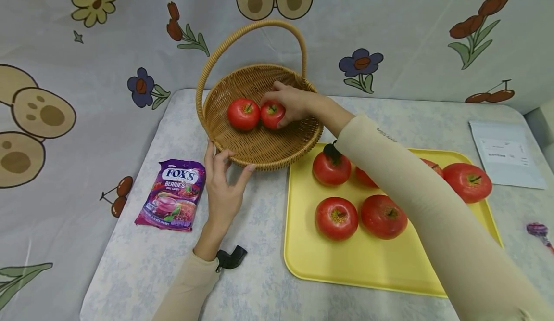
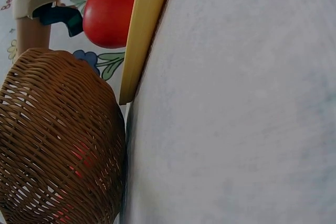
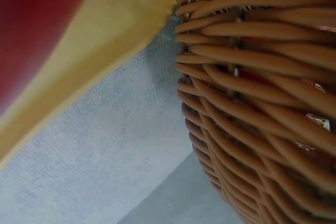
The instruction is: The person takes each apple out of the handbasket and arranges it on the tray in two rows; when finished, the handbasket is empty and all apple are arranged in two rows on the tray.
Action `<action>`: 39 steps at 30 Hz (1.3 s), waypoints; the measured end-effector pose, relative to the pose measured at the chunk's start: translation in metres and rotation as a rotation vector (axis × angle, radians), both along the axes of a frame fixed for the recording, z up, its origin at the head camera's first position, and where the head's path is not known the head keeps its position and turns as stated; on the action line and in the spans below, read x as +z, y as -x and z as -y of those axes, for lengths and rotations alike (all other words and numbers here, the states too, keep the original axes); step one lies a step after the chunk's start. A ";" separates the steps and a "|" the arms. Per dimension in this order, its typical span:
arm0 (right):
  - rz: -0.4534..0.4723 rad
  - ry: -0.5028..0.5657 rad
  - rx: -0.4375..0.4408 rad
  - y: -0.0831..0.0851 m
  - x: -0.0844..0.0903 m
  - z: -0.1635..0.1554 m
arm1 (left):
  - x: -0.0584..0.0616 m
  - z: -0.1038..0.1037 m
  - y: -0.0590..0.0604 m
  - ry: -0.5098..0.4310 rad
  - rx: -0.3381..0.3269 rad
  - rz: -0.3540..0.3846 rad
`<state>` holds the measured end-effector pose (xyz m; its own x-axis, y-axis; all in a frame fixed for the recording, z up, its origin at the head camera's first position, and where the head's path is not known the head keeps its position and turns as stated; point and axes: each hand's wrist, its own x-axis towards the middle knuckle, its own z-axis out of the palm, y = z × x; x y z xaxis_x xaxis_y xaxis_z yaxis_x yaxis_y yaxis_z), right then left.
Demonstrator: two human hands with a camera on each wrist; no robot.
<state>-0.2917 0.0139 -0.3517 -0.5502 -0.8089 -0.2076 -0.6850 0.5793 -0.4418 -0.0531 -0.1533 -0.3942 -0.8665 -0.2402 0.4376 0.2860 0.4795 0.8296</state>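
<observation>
Here the table (image 1: 143,263), covered in a pale blue-patterned cloth, carried everything. The yellow tray (image 1: 368,263) lay at the right with its long axis running left-right in the head view, several red tomatoes (image 1: 336,218) sitting on it. The wicker basket (image 1: 264,150) stood just left of the tray's far corner, opening upward, its arched handle (image 1: 242,34) spanning roughly front-left to back-right.

The right hand (image 1: 294,105) reached into the basket, fingers curled round a tomato (image 1: 272,115) whose stem end faced up toward the camera. This held tomato touched a second tomato (image 1: 244,114) resting on the basket floor, calyx also up. The left hand (image 1: 222,186) lay at the basket's near rim, fingers straight and spread, fingertips touching the weave.

A purple candy bag (image 1: 172,195) lay flat to the left of the left hand, label readable.

The head view alone showed both hands and the grip. The left wrist view showed only the basket's outer wall beside the tray edge, red visible through the weave. The right wrist view showed the weave close up, and neither hand.
</observation>
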 end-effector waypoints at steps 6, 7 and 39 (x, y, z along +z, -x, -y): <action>0.008 0.012 -0.009 -0.002 0.002 -0.003 | 0.000 -0.001 0.001 -0.002 -0.002 0.002; 0.009 0.018 -0.010 -0.003 0.003 -0.004 | 0.000 -0.001 0.001 -0.002 -0.002 0.003; -0.103 0.267 0.037 -0.056 0.069 -0.075 | -0.034 0.013 0.009 0.022 0.002 -0.011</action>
